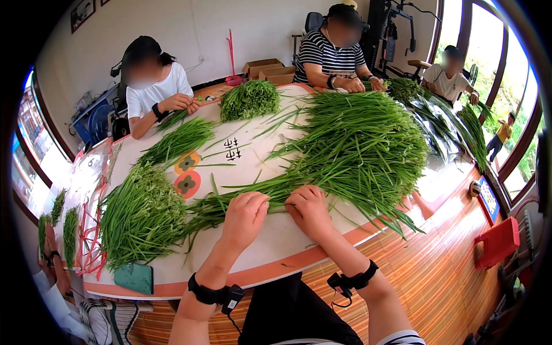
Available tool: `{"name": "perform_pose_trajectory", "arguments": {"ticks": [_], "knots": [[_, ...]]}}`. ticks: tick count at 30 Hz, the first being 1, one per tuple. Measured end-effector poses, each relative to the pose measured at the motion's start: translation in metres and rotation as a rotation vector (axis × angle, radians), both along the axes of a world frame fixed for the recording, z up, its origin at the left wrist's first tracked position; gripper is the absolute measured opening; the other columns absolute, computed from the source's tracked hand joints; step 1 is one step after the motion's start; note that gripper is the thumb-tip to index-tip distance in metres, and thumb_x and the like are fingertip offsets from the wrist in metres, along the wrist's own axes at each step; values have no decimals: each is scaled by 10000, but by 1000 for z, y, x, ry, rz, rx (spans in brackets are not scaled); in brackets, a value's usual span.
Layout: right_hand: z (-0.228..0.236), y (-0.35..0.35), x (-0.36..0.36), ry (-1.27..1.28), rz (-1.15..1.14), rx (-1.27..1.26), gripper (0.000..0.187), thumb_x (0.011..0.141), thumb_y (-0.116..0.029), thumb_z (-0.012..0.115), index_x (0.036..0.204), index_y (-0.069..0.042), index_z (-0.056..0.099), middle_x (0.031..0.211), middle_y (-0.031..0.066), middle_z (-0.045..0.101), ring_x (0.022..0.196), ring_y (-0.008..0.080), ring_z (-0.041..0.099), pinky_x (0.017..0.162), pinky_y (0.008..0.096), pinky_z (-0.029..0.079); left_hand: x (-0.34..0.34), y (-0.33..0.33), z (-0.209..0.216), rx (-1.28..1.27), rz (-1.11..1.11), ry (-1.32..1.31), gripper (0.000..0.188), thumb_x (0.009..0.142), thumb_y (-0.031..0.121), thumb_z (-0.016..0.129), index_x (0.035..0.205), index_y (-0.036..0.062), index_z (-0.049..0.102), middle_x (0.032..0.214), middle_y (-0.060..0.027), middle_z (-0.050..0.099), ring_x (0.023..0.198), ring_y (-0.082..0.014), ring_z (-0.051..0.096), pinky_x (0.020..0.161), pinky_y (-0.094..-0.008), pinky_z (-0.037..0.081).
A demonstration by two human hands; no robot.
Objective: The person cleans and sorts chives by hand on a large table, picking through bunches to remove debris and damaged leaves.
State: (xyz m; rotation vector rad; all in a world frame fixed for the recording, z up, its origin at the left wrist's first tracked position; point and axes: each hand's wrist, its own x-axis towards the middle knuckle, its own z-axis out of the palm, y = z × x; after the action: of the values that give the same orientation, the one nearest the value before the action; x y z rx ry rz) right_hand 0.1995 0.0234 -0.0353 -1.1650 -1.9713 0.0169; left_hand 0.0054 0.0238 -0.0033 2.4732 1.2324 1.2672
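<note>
Holding left hand (247, 210) and right hand (307, 208) inside the near edge of the bench (253, 150), with curled fingertips at loose stalks (279, 187); cannot tell whether pinching any. Large green pile (362, 149) at bench's right; mostly bare room at its middle.

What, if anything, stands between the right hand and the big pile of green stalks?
Nothing visible: the right hand is at the near left edge of the big pile of green stalks, with no other object between them.
</note>
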Motion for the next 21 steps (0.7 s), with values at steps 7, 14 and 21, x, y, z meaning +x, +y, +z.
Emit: {"name": "perform_pose_trajectory", "arguments": {"ticks": [7,14,21], "knots": [[8,-10,-6,204,109,53,137,726,-37,690,849,-66,636,835,79,631,830,287,565,755,370,461,-1,-2,-3,-19,-92,134,166,846,108,569,992,51,623,888,-90,596,905,-278,552,837,-393,407],[5,-9,-1,253,68,34,120,749,-57,685,857,-48,632,848,91,635,861,302,567,772,376,465,-2,1,-6,-58,-9,77,135,847,113,572,960,57,620,821,-86,564,815,-285,536,804,-404,413],[4,-15,-4,295,132,-74,117,768,-55,680,872,-34,630,835,104,648,794,306,592,704,367,485,5,-1,-6,66,-121,88,133,852,115,577,952,38,616,874,-108,612,880,-297,568,863,-415,417]]}}
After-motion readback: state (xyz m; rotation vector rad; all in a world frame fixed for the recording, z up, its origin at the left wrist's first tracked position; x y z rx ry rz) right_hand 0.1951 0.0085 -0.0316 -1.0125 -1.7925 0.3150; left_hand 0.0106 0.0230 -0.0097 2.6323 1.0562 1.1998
